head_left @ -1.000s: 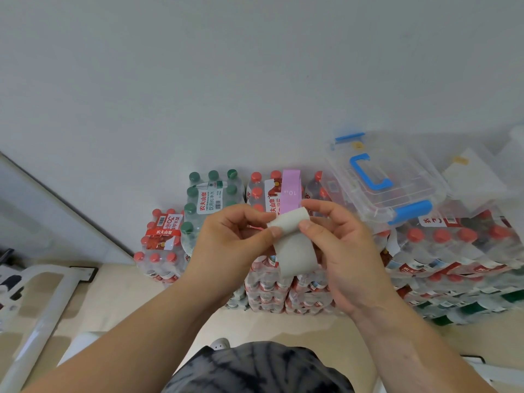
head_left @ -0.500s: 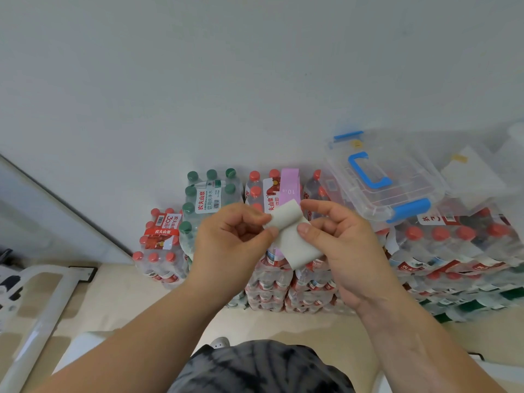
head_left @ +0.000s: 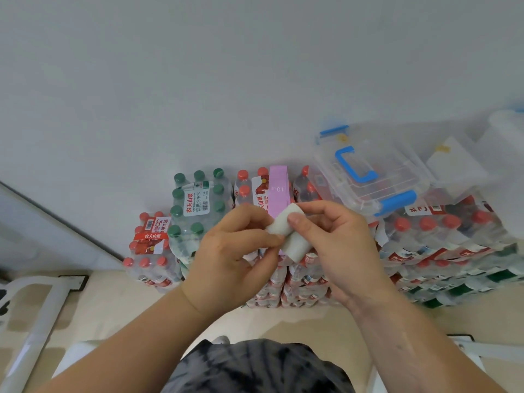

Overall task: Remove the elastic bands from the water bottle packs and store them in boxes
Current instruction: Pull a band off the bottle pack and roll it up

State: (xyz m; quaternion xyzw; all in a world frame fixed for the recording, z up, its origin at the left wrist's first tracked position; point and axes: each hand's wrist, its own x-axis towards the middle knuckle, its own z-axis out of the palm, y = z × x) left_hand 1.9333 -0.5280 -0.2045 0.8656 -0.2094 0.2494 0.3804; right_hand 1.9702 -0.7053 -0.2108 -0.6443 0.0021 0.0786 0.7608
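Note:
Both hands hold a white elastic band (head_left: 289,236) in front of the stacked water bottle packs. My left hand (head_left: 232,259) pinches its left end and my right hand (head_left: 331,245) pinches its upper edge with thumb and fingers; the band is folded into a short roll. Behind it a pink elastic band (head_left: 278,191) is wrapped around a red-capped water bottle pack (head_left: 249,191). A clear storage box with blue handle and latches (head_left: 368,174) sits lid-closed on the packs to the right.
A green-capped pack (head_left: 198,202) and a lower red-capped pack (head_left: 150,245) stand at the left against the white wall. More packs (head_left: 453,245) stack at the right under further clear boxes (head_left: 456,165). A white frame (head_left: 37,313) lies on the floor at left.
The white band has been folded shorter between both hands, from a hanging loop to a compact roll. The hands stayed in about the same place.

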